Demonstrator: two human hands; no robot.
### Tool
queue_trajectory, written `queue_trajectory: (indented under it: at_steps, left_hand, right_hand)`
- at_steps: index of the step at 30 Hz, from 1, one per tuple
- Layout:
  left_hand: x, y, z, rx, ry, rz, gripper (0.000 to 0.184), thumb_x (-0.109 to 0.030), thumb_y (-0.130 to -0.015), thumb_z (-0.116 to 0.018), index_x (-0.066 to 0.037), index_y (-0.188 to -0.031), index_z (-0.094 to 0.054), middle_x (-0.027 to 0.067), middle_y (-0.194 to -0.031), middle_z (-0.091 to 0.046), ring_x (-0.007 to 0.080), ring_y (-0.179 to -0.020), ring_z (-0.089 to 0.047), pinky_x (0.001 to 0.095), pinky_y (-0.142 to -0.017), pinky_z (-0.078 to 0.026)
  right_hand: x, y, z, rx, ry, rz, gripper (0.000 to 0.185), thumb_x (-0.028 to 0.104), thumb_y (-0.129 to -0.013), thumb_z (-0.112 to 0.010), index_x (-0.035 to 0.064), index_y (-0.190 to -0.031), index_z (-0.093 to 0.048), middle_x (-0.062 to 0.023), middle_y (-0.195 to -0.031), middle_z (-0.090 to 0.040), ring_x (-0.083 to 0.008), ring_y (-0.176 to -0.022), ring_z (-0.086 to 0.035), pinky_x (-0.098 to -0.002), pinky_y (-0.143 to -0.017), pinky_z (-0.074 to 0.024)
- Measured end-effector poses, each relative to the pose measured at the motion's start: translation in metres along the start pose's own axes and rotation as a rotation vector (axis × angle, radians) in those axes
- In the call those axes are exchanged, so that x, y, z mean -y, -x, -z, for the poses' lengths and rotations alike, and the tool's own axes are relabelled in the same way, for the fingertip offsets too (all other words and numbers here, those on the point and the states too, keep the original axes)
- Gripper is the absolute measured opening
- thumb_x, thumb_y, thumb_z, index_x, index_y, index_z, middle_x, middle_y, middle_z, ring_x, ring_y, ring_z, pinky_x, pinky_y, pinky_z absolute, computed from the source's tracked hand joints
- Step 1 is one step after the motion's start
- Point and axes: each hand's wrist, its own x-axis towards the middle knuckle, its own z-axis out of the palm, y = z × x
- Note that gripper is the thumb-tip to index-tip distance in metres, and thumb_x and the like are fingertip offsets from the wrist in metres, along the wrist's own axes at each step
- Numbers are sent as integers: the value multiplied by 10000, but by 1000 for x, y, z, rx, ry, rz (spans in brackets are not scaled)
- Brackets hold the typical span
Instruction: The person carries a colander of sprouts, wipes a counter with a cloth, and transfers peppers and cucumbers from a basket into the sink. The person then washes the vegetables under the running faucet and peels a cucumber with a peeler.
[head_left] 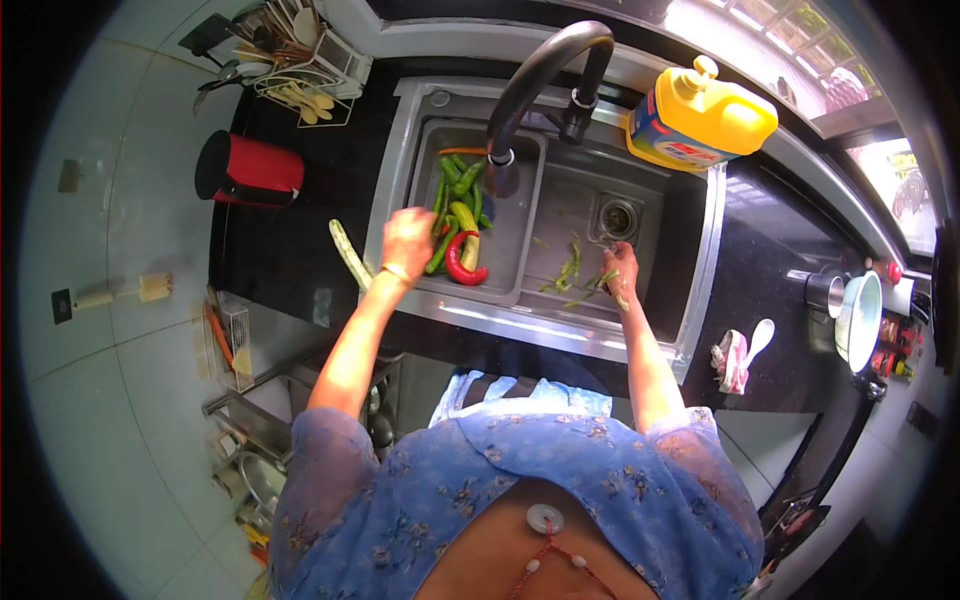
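Green peppers [459, 180], a pale green one [468, 232] and a curved red pepper [466, 262] lie in the sink's left basin [513, 232]. My left hand [408, 240] is over that basin's left edge, beside the peppers, its fingers curled; what they hold, if anything, is hidden. In the right basin [575, 200], my right hand [620, 272] has its fingers drawn together below the drain [619, 218], with green peel at them. Green peelings [570, 265] are scattered to its left. A peeled pale vegetable [349, 254] rests on the dark counter left of the sink.
A black faucet [540, 75] arches over the sink. Behind stands a yellow jug [700, 115]. A red container [265, 168] and utensil rack [315, 75] are at left; a cloth [731, 360], white spoon [760, 338] and bowl [859, 322] are at right.
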Motion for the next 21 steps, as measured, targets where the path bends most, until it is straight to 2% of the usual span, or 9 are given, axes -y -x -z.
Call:
queue_trajectory:
  at_steps: [2, 3, 4, 5, 7, 13, 15, 17, 21]
  left_hand:
    - [-15, -26, -26, 213, 136, -227, 178, -19, -662, -574, -61, -831, -611, 87, -861, -585, 278, -894, -553, 381, -735, -453]
    - [-17, -34, -42, 338, 160, -259, 186, -13, -654, -572, -53, -830, -618, 92, -850, -584, 283, -877, -550, 374, -745, -443]
    - [-19, -44, -49, 529, 67, -316, 207, -32, -662, -584, -65, -859, -636, 76, -855, -585, 264, -909, -548, 360, -757, -436]
    - [-17, -49, -61, 527, 68, -316, 207, -32, -662, -584, -65, -859, -636, 76, -855, -585, 264, -909, -548, 360, -757, -436]
    - [-8, -53, -83, 833, -150, -512, 167, -131, -707, -587, -104, -847, -675, 76, -905, -586, 256, -966, -540, 355, -772, -427]
    - [-7, -48, -111, 790, -348, -693, 150, -211, -754, -578, -176, -844, -692, 52, -1033, -542, 237, -1051, -486, 415, -838, -372]
    - [-7, -49, -119, 715, -363, -736, 152, -236, -763, -569, -188, -836, -694, 46, -1001, -541, 235, -1047, -476, 422, -850, -355]
    - [-5, -55, -113, 703, -353, -785, 144, -251, -750, -598, -186, -836, -694, 44, -989, -537, 235, -1043, -474, 412, -848, -352]
    - [0, -72, -91, 788, -268, -830, 301, -272, -652, -711, -157, -921, -640, 61, -986, -553, 230, -1030, -499, 410, -847, -355]
  right_hand:
    - [17, 11, -1, 10, -33, 21, 359, 172, -798, -583, 22, -1117, -514, -139, -787, -609, -195, -583, -600, -345, -560, -480]
    - [23, 15, -2, 21, -67, 40, 350, 163, -800, -579, 18, -1111, -514, -129, -767, -601, -170, -546, -582, -328, -528, -473]
    - [26, 19, -3, 21, -66, 42, 350, 163, -800, -579, 18, -1111, -514, -129, -767, -601, -170, -546, -582, -328, -528, -473]
    - [28, 23, -3, 23, -67, 83, 335, 165, -806, -576, 19, -1102, -521, -85, -687, -572, -141, -516, -547, -307, -494, -441]
    - [31, 28, -4, 38, -72, 139, 320, 167, -811, -573, 20, -1092, -527, -42, -606, -544, -112, -487, -512, -285, -461, -408]
    - [11, 52, 30, 91, -103, 9, 305, 141, -817, -554, 7, -1090, -523, -24, -556, -517, -96, -470, -481, -269, -437, -368]
    - [1, 48, 33, 70, -108, -44, 301, 137, -817, -552, 7, -1087, -525, -25, -557, -516, -96, -467, -476, -267, -435, -364]
    - [2, 47, 33, 89, -93, -44, 313, 163, -816, -561, 31, -1098, -533, -40, -590, -552, -116, -495, -531, -277, -455, -415]
    - [11, 31, 32, 97, -181, -54, 334, 165, -819, -554, 17, -1116, -516, -39, -586, -545, -110, -498, -515, -277, -458, -404]
